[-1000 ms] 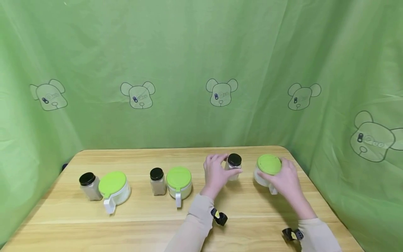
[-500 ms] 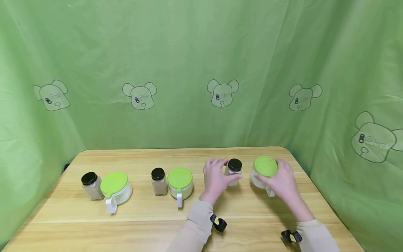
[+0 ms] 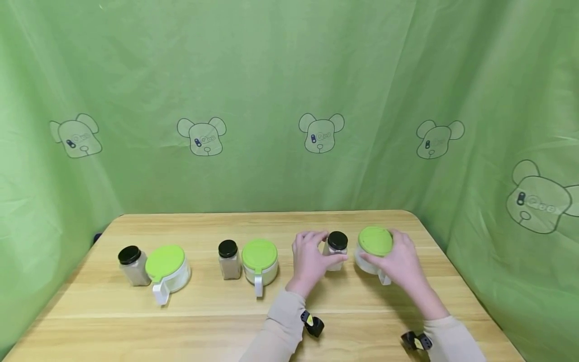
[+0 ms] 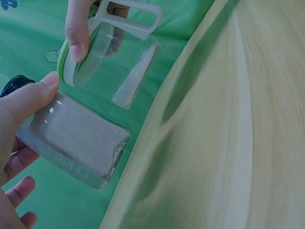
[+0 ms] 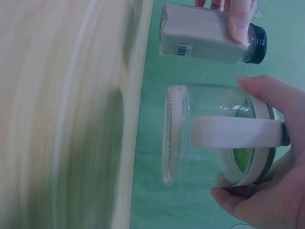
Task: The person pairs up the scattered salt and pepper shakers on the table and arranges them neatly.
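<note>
My left hand point(image 3: 311, 257) pinches a square glass jar point(image 4: 81, 133) between thumb and fingers, just below its black screw lid point(image 3: 337, 241). Pale brown powder fills most of that jar. With my right hand point(image 3: 404, 261) I grip a round glass seasoning pot point(image 5: 209, 167) around the rim of its green lid point(image 3: 375, 241). Its white handle point(image 5: 233, 132) points toward me, and a layer of white grains lies at the bottom. Both vessels are upright, side by side with a small gap, and the wrist views show their bases raised off the wooden table point(image 3: 203, 337).
Mid-table, another black-lidded jar point(image 3: 229, 265) stands beside a green-lidded pot point(image 3: 260, 256). A similar pair, a jar point(image 3: 135, 271) and a pot point(image 3: 166, 265), is at the left. A green curtain point(image 3: 271, 75) hangs behind and along the sides.
My right hand has brought the seasoning pot leftward and slightly nearer to me, narrowing the gap to the jar. The jar in my left hand has come down a little, toward me.
</note>
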Tool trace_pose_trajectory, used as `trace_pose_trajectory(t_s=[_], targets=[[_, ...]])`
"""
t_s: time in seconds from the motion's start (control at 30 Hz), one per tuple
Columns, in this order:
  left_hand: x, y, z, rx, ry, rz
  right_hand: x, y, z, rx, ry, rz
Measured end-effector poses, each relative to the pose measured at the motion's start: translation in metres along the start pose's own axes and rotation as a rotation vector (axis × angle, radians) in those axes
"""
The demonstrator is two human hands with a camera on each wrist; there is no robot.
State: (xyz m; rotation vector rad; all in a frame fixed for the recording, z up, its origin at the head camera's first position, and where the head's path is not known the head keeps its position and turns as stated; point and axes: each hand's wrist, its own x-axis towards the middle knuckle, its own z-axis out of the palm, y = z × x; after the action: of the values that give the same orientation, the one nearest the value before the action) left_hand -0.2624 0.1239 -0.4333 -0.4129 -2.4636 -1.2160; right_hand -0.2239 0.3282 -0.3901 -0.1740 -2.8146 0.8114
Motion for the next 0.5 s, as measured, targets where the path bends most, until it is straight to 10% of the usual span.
trace_pose_trajectory(t_s=[0.5], targets=[[-0.004,-0.003,0.005,0.016,-0.041,-0.004,0.000,-0.001,0.012,0.005,-0.011,-0.041]])
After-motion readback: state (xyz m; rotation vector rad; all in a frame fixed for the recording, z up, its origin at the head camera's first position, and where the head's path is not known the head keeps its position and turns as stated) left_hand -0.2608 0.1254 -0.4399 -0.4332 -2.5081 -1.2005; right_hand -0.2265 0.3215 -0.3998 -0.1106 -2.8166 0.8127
